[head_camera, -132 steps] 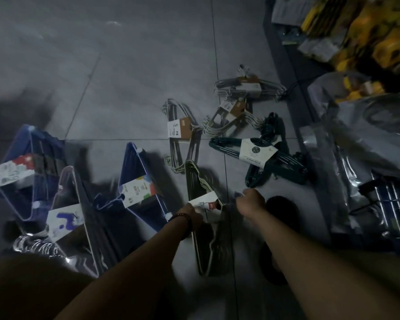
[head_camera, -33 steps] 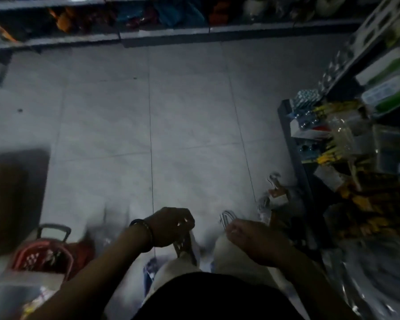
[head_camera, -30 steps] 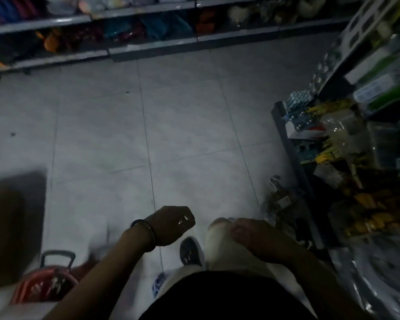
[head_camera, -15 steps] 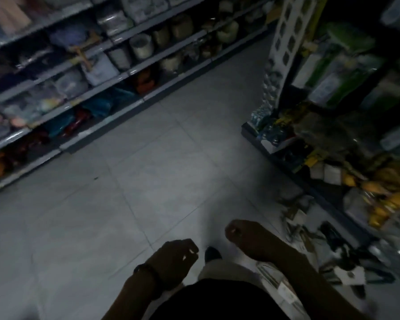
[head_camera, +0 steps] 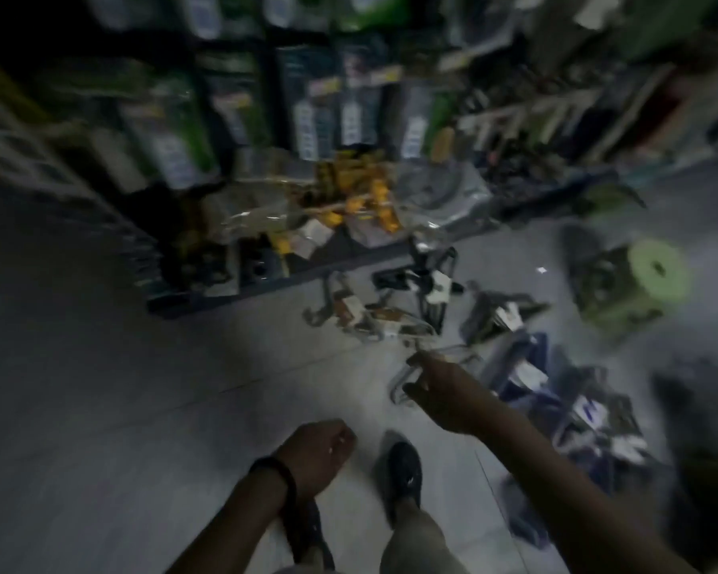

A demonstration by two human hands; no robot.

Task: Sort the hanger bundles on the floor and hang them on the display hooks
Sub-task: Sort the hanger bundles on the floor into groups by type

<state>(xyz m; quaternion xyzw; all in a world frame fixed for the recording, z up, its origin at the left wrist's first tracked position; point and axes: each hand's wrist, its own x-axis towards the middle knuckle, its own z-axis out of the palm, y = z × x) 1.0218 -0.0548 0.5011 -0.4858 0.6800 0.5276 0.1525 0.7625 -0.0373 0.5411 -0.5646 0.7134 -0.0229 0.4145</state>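
early stage. right hand (head_camera: 444, 391) pinches a pale wire hanger bundle (head_camera: 395, 384), not yet hung. left hand (head_camera: 320, 451) is curled; contents cannot be told. remaining hanger bundles (head_camera: 369, 319) lie on the floor (head_camera: 162, 408) beyond and right of the right hand.

Smooth tile floor (head_camera: 142, 408), wire hanger bundles (head_camera: 384, 323) (glossy)

Heavy motion blur: shelf packages (head_camera: 171, 134) unreadable, hanger bundles (head_camera: 386, 316) smear together. Right hand (head_camera: 444, 391) grip unclear; left hand (head_camera: 320, 449) curled, contents, if any, hidden.
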